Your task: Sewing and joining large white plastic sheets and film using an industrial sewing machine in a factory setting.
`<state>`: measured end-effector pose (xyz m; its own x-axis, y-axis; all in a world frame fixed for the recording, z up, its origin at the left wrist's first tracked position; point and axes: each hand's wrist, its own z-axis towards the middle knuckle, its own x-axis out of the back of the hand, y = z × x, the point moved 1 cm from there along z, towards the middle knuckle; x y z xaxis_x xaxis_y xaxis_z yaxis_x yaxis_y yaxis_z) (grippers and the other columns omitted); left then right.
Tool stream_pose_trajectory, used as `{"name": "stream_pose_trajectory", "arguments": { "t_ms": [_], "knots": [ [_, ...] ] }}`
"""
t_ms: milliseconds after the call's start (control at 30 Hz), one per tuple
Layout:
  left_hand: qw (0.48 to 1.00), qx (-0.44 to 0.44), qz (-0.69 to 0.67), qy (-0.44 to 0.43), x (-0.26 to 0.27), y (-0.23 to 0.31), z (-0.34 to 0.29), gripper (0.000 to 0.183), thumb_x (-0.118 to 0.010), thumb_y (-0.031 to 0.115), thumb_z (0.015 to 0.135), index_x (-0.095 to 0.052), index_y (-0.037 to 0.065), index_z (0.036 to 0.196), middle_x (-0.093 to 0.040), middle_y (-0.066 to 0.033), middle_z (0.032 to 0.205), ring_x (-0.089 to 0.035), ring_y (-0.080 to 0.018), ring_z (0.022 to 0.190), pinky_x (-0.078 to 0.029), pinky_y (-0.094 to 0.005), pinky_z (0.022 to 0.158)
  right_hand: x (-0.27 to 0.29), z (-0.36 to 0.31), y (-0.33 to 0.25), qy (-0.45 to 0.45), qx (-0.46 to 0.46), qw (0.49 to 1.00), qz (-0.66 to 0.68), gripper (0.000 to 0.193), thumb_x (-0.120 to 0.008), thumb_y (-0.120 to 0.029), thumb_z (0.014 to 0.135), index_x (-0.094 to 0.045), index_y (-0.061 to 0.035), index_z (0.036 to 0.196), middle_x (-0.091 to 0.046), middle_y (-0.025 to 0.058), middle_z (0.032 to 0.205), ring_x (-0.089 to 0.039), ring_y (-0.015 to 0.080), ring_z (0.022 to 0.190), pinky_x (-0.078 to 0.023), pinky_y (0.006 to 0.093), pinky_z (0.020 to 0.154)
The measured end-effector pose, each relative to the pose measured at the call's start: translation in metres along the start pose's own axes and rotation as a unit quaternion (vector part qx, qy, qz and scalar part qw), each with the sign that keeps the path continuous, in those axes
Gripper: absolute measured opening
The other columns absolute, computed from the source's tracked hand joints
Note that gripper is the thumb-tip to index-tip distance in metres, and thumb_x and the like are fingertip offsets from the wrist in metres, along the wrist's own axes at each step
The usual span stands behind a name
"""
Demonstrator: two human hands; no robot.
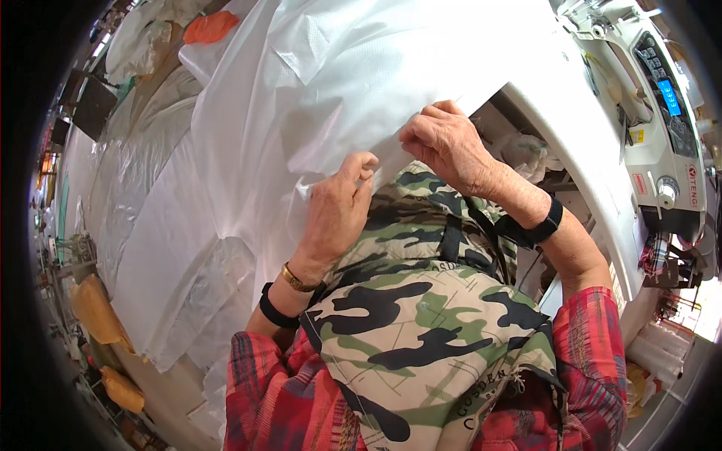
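Note:
A large white, slightly translucent plastic sheet (256, 113) is spread in front of me and hangs in folds down to the left. My left hand (338, 204) is closed at the sheet's near edge, thumb and forefinger pinched on it. A little farther off and to the right, my right hand (445, 144) pinches the same edge, its fingers curled under. The fingertips of both hands are partly hidden. Below the hands lies a camouflage-patterned apron (406, 301) over my lap.
At the right stands a white sewing machine (665, 161) with a lit blue display, on a white table (579, 173). Beneath the table's edge sits a clear plastic bag (524, 154). An orange piece (210, 28) lies at the far left, and yellow-brown bundles (101, 312) are at the left.

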<state>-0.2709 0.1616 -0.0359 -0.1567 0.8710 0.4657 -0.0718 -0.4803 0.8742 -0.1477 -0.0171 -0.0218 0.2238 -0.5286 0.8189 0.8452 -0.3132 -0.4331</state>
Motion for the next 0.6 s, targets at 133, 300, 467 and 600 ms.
{"name": "stream_pose_trajectory", "arguments": {
  "t_ms": [133, 300, 467, 600],
  "knots": [
    [1.0, 0.023, -0.015, -0.012, -0.003, -0.005, -0.002, 0.023, -0.054, 0.0, 0.093, -0.056, 0.003, 0.115, -0.063, -0.0059, 0.079, -0.047, -0.0069, 0.057, -0.04, -0.0245, 0.054, 0.004, 0.005, -0.008, -0.03, -0.026, 0.999, -0.014, 0.008, -0.064, -0.013, 0.09, -0.059, -0.0084, 0.087, -0.059, 0.0046, 0.075, -0.058, 0.0233, 0.077, -0.041, 0.0367, 0.085],
    [0.996, -0.049, -0.051, 0.058, -0.009, -0.012, -0.001, 0.021, -0.054, -0.001, 0.093, -0.06, 0.002, 0.112, -0.06, -0.0057, 0.085, -0.049, -0.0066, 0.061, -0.04, -0.024, 0.053, 0.005, 0.009, -0.015, -0.076, -0.015, 0.992, -0.102, 0.016, -0.062, -0.023, 0.093, -0.057, -0.0087, 0.088, -0.058, 0.0055, 0.078, -0.056, 0.0231, 0.079, -0.039, 0.037, 0.078],
    [0.997, -0.026, -0.047, 0.054, -0.008, 0.002, -0.002, 0.024, -0.066, -0.002, 0.085, -0.063, 0.0, 0.109, -0.055, -0.0042, 0.081, -0.046, -0.0081, 0.061, -0.039, -0.0236, 0.054, 0.009, 0.006, -0.015, -0.079, 0.032, 0.99, -0.115, 0.02, -0.063, -0.028, 0.093, -0.057, -0.0095, 0.09, -0.055, 0.0052, 0.085, -0.052, 0.0228, 0.083, -0.038, 0.037, 0.079],
    [0.996, -0.048, -0.025, 0.066, -0.011, -0.007, -0.002, 0.031, -0.077, 0.0, 0.076, -0.067, 0.001, 0.106, -0.052, -0.0036, 0.076, -0.046, -0.0112, 0.061, -0.038, -0.0269, 0.054, 0.006, 0.003, -0.014, -0.086, 0.065, 0.984, -0.14, 0.022, -0.064, -0.031, 0.092, -0.057, -0.0102, 0.092, -0.055, 0.0046, 0.092, -0.051, 0.022, 0.091, -0.038, 0.0371, 0.082]
  ]
}}
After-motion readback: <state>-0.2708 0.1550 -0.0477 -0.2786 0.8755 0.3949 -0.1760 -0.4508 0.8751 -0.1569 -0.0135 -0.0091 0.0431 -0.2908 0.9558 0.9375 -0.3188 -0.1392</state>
